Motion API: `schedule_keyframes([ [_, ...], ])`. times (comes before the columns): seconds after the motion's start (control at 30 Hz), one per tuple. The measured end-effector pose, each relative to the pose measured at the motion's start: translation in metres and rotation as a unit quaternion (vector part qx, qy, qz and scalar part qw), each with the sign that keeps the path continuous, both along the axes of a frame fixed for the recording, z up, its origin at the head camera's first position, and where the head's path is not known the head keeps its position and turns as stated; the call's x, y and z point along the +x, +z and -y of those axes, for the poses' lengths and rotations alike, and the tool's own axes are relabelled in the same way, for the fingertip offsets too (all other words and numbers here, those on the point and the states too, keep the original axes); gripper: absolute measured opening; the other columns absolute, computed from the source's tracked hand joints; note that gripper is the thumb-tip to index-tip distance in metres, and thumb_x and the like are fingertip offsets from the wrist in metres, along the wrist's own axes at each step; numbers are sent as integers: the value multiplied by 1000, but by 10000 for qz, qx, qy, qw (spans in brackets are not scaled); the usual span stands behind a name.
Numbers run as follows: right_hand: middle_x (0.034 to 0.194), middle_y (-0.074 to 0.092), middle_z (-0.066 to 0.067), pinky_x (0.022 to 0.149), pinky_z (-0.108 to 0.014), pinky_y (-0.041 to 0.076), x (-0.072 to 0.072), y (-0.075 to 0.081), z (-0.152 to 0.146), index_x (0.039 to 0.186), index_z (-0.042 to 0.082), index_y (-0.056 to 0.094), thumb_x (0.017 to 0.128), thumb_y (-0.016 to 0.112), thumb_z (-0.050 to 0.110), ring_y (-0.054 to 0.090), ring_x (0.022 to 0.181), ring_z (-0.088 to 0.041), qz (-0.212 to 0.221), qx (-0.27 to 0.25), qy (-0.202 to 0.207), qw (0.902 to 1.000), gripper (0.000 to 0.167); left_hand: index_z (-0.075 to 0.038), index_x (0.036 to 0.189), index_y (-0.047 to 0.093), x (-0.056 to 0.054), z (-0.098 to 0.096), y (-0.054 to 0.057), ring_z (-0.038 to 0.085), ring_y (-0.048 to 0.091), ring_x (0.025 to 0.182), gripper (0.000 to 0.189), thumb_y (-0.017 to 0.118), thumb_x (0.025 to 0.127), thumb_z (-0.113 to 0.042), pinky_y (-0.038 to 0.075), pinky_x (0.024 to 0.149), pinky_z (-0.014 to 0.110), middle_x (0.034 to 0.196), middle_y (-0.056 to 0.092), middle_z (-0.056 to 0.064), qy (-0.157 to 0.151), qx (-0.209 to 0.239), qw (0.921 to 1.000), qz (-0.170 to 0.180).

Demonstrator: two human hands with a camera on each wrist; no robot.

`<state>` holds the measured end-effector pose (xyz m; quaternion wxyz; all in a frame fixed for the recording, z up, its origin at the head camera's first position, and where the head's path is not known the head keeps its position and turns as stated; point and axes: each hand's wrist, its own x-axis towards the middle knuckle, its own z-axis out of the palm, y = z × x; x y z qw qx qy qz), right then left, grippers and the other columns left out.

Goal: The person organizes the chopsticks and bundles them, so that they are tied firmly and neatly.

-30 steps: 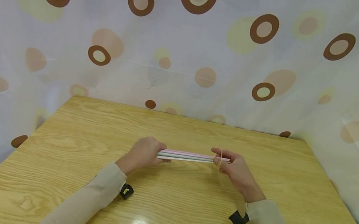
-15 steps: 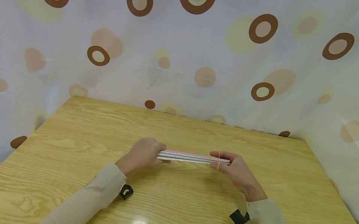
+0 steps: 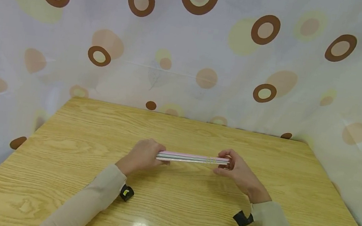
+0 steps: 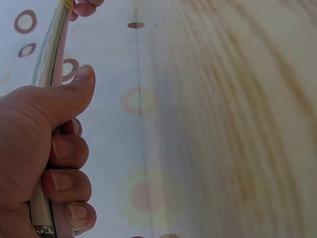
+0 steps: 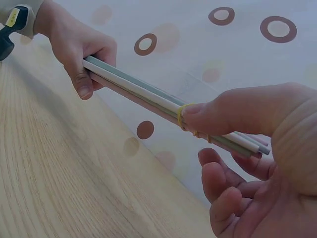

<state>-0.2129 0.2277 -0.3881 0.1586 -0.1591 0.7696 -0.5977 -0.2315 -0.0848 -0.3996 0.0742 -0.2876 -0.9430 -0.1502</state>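
Observation:
A bundle of slim chopsticks [image 3: 185, 158], in pink, white and pale green, lies level above the table. My left hand [image 3: 143, 155] grips its left end, fingers curled round it, as the left wrist view also shows. A yellow rubber band [image 5: 180, 119] is wound in several turns round the bundle near its right end. Around that end my right hand [image 3: 241, 174] stands with thumb and forefinger spread apart above and below the sticks. Its thumb [image 5: 223, 111] overlaps the band in the right wrist view, while the other fingers hang loosely curled beneath.
The wood-grain table [image 3: 169, 199] spreads below both hands. Behind it hangs a pale cloth [image 3: 184, 33] printed with brown and peach ovals, which also covers both sides. A black wrist camera [image 3: 242, 219] sits by the right cuff, another black camera [image 3: 127, 193] by the left.
The rubber band, earlier stretched over the right hand's fingers, now lies wound on the chopsticks. The right thumb and forefinger have spread off the bundle; the left hand keeps its grip.

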Motion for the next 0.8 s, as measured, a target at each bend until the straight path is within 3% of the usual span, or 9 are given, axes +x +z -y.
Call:
schedule_keyframes([
  [0.17, 108, 54, -11, 79, -27, 50, -1, -2, 1, 126, -6, 36, 93, 63, 10, 57, 86, -10, -174, 40, 60, 9998, 46, -15, 77, 69, -1, 2, 1, 8, 43, 54, 28, 76, 80, -42, 36, 53, 24, 63, 61, -7, 161, -41, 9998, 142],
  [0.37, 91, 57, -4, 65, -31, 46, -2, -7, 1, 121, -4, 50, 99, 55, 15, 55, 75, -23, -1074, 392, -166, 9933, 30, -15, 78, 70, -2, 4, 1, 7, 43, 54, 27, 76, 80, -41, 37, 52, 23, 63, 60, -8, 173, 4, 9997, 156],
  [0.67, 93, 62, -17, 69, -34, 54, -1, -5, 5, 111, -2, 62, 94, 60, 6, 64, 77, -23, -2113, 807, 77, 9740, 18, -16, 79, 72, -3, 6, 2, 6, 43, 53, 25, 79, 78, -39, 37, 52, 22, 64, 62, -9, 72, 157, 9995, 278],
  [0.8, 94, 64, -18, 71, -34, 56, 1, -5, 6, 109, -4, 64, 93, 60, 3, 67, 78, -17, -2310, 748, 72, 9700, 17, -15, 76, 71, -2, 6, 3, 5, 42, 53, 26, 79, 78, -40, 36, 51, 21, 61, 60, -9, 15, 153, 9997, 201],
])
